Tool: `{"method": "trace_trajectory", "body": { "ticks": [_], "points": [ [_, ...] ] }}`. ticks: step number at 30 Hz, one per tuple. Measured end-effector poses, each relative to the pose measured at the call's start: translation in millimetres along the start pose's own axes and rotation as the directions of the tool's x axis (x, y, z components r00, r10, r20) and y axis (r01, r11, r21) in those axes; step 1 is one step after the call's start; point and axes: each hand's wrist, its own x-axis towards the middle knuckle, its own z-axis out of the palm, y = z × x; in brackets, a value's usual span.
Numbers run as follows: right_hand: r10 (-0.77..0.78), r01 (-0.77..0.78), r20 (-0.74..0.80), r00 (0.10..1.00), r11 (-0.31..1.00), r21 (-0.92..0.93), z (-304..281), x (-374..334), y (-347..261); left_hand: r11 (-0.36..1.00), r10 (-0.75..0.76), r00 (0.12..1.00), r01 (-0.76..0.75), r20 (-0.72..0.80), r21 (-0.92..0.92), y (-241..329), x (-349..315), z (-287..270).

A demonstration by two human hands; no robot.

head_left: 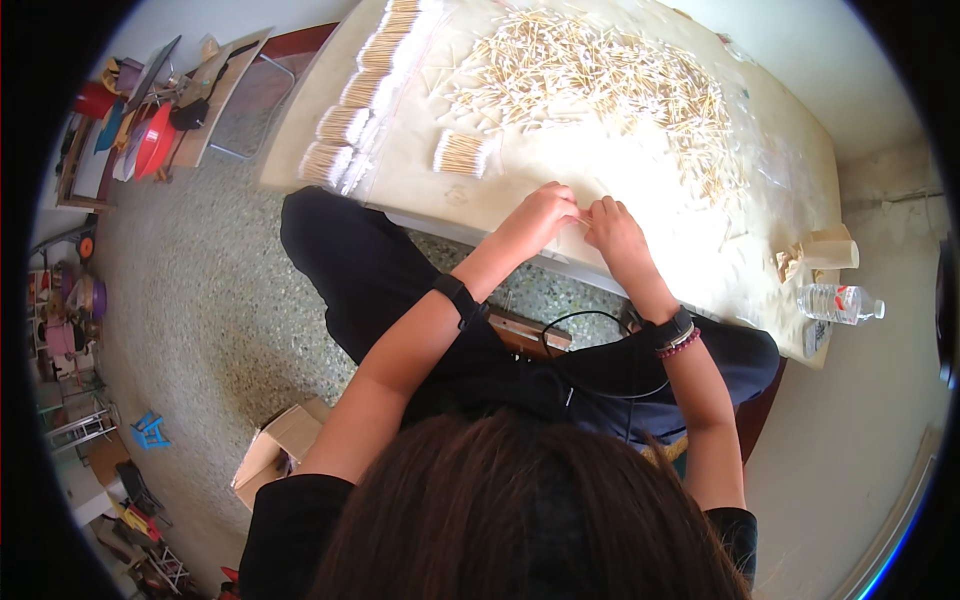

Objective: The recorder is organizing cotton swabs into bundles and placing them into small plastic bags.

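Swabs [600, 70] lie in a broad, loose heap over the far and right part of the tabletop [420, 185] before us. We have one small bundle [461, 153] of them lying apart, left of the heap, and a row of bundles [360, 88] along the left edge. Beside that row we see some thin clear plastic [358, 172], but we cannot tell whether it is a bag with anything in it.

Our left hand [548, 212] and right hand [614, 228] meet at the near edge, nearly touching, fingers bent and pinched narrow. We cannot tell for certain what is between them.

At the right end we have a clear bottle [838, 302] on its side; whether it has liquid in it we cannot tell. Just behind it lies a tan cup [832, 248], its inside hidden from us. On the floor [200, 300] to our left stands an open cardboard box [262, 458], with something too dim to name inside.
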Motion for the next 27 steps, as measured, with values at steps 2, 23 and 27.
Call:
{"method": "trace_trajectory", "body": {
  "ticks": [2,23,27],
  "points": [
    [0.086,-0.09,0.07,0.994,0.994,0.066,-4.1,-1.9,-1.8,1.0,-0.006,1.0,0.006,-0.011,0.003,0.8,-3.1,0.4],
    [0.098,-0.108,0.053,0.994,0.967,0.232,-4.0,2.9,2.4,0.998,0.051,0.995,-0.049,-0.081,0.037,21.1,-5.6,-0.1],
    [0.444,-0.549,0.344,0.827,0.508,0.664,-32.1,8.3,-16.2,0.995,0.053,0.993,-0.044,-0.106,0.087,36.3,-4.7,-13.6]
  ]
}}
